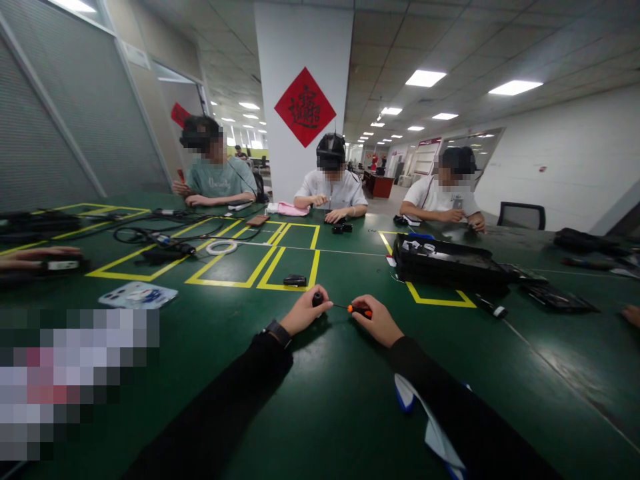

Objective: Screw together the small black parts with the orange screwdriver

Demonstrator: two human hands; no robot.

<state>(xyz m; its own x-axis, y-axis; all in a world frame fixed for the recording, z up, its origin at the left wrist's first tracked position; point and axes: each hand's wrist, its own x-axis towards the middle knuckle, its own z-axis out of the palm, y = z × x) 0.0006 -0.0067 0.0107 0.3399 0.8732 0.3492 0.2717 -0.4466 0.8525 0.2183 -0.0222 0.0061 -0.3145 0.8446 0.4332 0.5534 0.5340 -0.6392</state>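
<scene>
My left hand (303,312) is closed around a small black part (317,299) whose rounded end shows above the fingers; its exact kind is not clear. In my right hand (379,321) is a screwdriver with an orange and black handle (361,311). Its thin shaft (340,307) points left, and the tip meets the fingers of my left hand, which hide the contact. Both hands are just above the green table (320,413). Beyond my left hand lies a black tapered piece (295,281) inside a yellow-taped rectangle.
A long black open case (450,261) stands at right, with black trays (557,298) beside it. Cables (165,241) and a white ring (221,248) lie at left, near a clear bag (137,295). Blue-and-white material (433,427) lies by my right forearm. Several people sit around the table.
</scene>
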